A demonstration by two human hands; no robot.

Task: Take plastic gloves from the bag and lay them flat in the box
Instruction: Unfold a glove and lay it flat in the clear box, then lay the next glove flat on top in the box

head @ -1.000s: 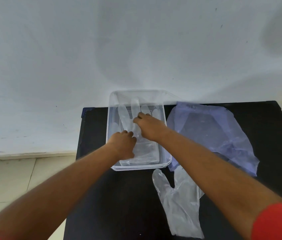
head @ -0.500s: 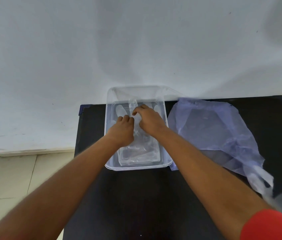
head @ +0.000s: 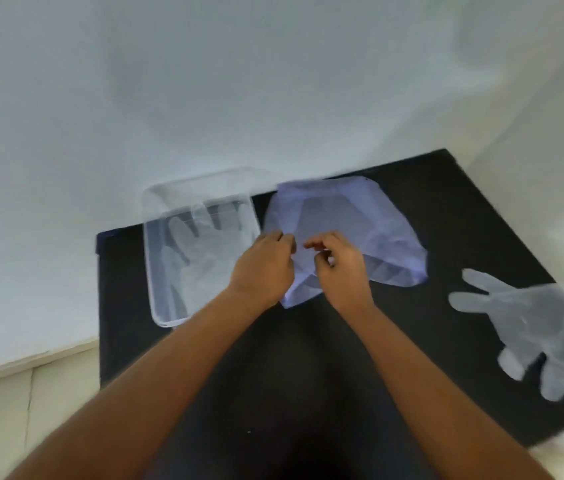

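Broadly, the black table (head: 308,375) carries everything. At its far left sits the clear box (head: 156,271) with a glove (head: 201,258) already lying flat inside. Just right of it lies the pale blue bag (head: 353,230), its mouth seemingly toward the person. Both hands meet at that near edge: the left hand (head: 263,268) pinches the film, while the right hand (head: 339,265) curls half-closed beside it; whether it grips film is unclear. A loose glove (head: 533,323) lies well apart, nearer the right.

Clear glove (head: 204,258) flat in box (head: 156,271); bag (head: 349,230) beside; spare glove (head: 536,327) far right.
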